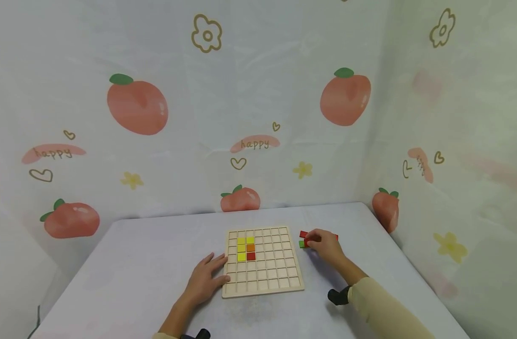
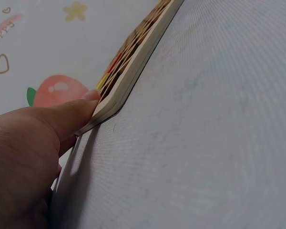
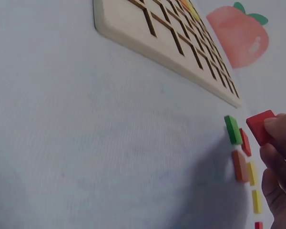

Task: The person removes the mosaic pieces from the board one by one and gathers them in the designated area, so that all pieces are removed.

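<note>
Board (image 1: pixel 262 261) mid-table, five tiles seated | your left hand (image 1: pixel 205 280) flat, fingers spread, steadying its edge | your right hand (image 1: pixel 326 245) pinching red tile (image 3: pixel 260 126) above loose tiles (image 3: pixel 243 160) beside board.

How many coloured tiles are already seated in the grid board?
5 in the wooden grid board: three yellow tiles, an orange tile and a red tile, clustered in the upper-left cells. No cell is hidden.
</note>
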Demonstrator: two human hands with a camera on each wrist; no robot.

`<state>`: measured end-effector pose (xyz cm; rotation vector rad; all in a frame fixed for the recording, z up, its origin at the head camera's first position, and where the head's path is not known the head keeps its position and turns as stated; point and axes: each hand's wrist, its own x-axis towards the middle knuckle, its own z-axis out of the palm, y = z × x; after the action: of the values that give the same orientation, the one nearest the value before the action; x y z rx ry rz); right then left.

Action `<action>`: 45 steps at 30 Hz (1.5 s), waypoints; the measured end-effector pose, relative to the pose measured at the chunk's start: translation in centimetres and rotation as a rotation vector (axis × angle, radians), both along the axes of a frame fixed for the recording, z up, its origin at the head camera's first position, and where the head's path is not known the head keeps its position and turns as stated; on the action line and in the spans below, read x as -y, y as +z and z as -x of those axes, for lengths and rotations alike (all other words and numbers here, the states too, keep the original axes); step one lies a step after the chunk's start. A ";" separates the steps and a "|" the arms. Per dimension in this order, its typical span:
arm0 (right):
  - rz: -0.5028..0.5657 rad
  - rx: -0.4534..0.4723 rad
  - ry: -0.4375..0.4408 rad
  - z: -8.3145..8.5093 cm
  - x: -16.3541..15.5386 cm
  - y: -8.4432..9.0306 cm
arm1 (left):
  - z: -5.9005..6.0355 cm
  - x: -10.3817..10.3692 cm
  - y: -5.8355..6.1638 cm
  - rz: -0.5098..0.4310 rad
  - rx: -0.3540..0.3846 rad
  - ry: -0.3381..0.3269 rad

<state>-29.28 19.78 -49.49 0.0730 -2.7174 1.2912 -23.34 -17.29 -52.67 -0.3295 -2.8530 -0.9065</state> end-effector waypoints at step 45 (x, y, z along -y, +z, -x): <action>-0.227 -0.010 -0.092 1.1 -3.6 -0.8 | -0.2 -0.1 0.2 0.012 0.047 0.024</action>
<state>-30.41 23.39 -50.31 -0.0226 -2.8104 0.9523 -23.19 -17.18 -52.52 -0.2788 -2.8994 -0.9055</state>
